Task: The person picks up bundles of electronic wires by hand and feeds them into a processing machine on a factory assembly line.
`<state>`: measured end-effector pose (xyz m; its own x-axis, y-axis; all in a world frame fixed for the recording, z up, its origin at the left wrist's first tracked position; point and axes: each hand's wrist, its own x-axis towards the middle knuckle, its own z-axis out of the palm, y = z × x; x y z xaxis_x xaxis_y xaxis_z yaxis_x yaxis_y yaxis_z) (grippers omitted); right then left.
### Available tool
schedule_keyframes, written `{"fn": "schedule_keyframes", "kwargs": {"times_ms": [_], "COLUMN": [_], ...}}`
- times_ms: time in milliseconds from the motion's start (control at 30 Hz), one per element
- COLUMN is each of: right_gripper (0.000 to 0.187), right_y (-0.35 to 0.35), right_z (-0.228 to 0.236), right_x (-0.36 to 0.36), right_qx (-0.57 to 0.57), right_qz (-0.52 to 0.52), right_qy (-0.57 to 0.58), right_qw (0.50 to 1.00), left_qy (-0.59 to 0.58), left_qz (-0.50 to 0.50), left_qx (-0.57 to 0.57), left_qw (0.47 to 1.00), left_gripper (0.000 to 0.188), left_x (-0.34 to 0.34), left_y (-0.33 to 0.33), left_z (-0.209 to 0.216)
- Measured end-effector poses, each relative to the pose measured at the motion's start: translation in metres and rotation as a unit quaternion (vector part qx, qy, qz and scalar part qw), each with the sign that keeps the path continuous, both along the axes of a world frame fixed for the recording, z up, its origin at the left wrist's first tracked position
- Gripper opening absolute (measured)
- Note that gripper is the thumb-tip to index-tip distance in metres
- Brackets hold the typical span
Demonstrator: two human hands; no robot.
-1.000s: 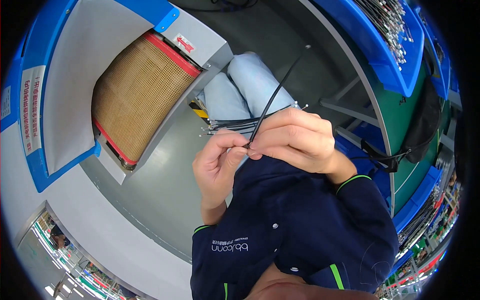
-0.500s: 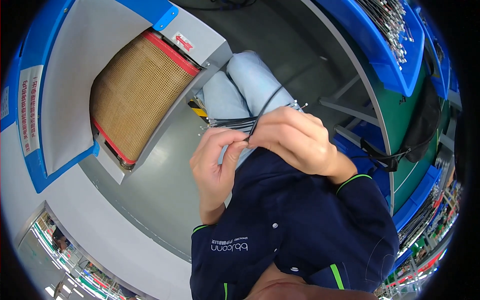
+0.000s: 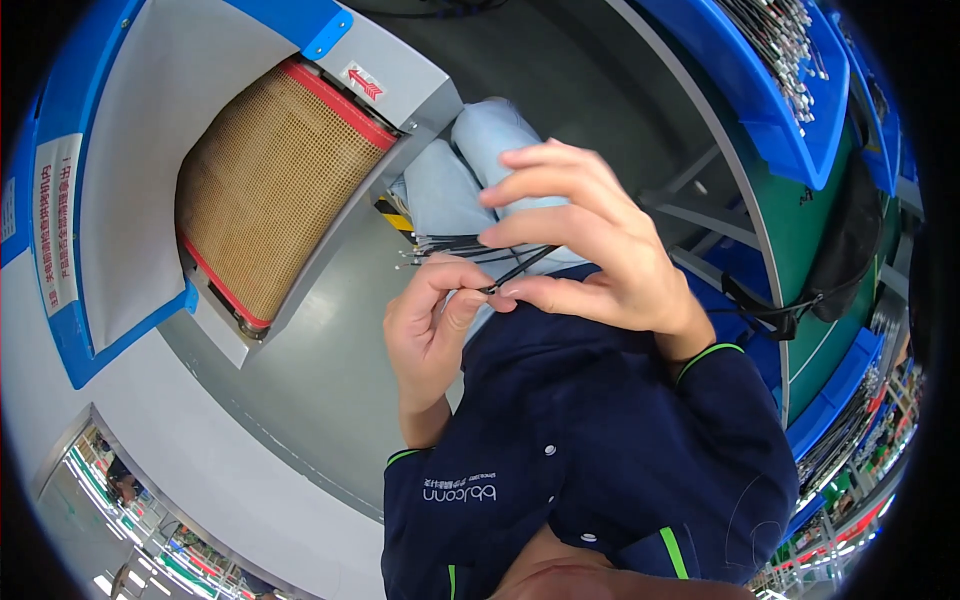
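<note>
Before my chest, my left hand (image 3: 437, 318) is closed, thumb and forefinger pinching the end of a black cable (image 3: 525, 264). From that pinch the cable slants up and right, passing behind the fingers of my right hand (image 3: 600, 245). Those fingers are spread apart, and the thumb tip lies close beside the left fingertips at the cable's end. Whether the right thumb touches the cable is hard to make out. Across my lap lies a bundle of thin black cables (image 3: 450, 246) with small pale tips, partly hidden by both hands.
To the left stands a machine with a brown mesh conveyor belt (image 3: 290, 165), its hood edged in blue. At right, a green-topped table (image 3: 775, 215) carries a blue bin (image 3: 790, 145) of cables and a black bag (image 3: 850, 255). Another blue bin (image 3: 835, 390) with cables stands nearer me.
My right hand has opened, its fingers lifting and spreading away from the cable. The cable now lies straighter and lower. My left hand keeps its pinch in nearly the same place.
</note>
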<state>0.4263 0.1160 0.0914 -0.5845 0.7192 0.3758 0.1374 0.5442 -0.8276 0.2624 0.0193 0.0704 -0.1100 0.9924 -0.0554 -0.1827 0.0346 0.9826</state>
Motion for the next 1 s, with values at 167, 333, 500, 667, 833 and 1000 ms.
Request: {"fn": "schedule_keyframes", "kwargs": {"times_ms": [167,333,500,667,833,1000], "right_gripper": [0.015,0.013,0.014,0.017,0.015,0.018], "right_y": [-0.005,-0.003,-0.003,-0.006,-0.005,-0.009], "right_z": [0.002,-0.002,-0.010,-0.028,-0.027,-0.026], "right_x": [0.010,0.013,0.020,0.020,0.019,0.016], "right_qx": [-0.299,-0.325,-0.349,-0.322,-0.338,-0.364], "right_qz": [0.072,0.075,0.058,0.046,0.045,0.045], "right_qy": [0.011,0.005,-0.002,0.003,-0.034,-0.027], "right_qw": [0.951,0.943,0.935,0.946,0.939,0.930], "left_qy": [0.098,0.230,0.356,0.399,0.396,0.377], "left_qz": [0.023,0.027,0.010,0.004,-0.003,0.012], "left_qx": [-0.004,0.044,0.112,0.134,0.150,0.162], "left_qw": [0.995,0.972,0.928,0.907,0.906,0.912], "left_gripper": [0.012,0.009,0.012,0.017,0.022,0.029], "left_x": [0.004,0.008,0.018,0.021,0.017,0.011], "left_y": [0.001,0.004,0.009,0.012,0.012,0.009], "left_z": [-0.002,-0.004,-0.008,-0.016,-0.021,-0.018]}}
